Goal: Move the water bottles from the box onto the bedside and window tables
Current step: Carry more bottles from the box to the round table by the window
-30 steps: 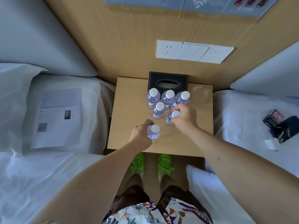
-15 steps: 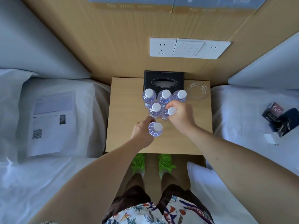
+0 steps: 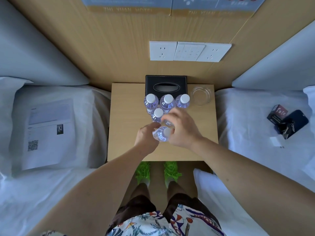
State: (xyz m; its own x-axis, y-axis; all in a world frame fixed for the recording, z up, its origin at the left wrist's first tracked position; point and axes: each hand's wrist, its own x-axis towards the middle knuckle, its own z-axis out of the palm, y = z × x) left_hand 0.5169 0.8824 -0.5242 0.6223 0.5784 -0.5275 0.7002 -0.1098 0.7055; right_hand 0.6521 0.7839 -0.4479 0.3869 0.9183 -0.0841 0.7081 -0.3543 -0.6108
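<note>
Several clear water bottles with white caps stand on the wooden bedside table. Three form a row: left bottle, middle bottle, right bottle. A fourth bottle stands just in front of them. My right hand is curled over the top of a fifth bottle, hiding its cap. My left hand grips a sixth bottle from the left, close in front of the fifth. The box is not in view.
A black tissue box and a clear glass dish sit at the table's back. White beds flank it, with a printed sheet on the left one and a small dark box, phone and keys on the right one. Wall sockets are above.
My right hand pushed its bottle in beside the fourth one and now covers its cap. My left hand brought its bottle up closer to the group.
</note>
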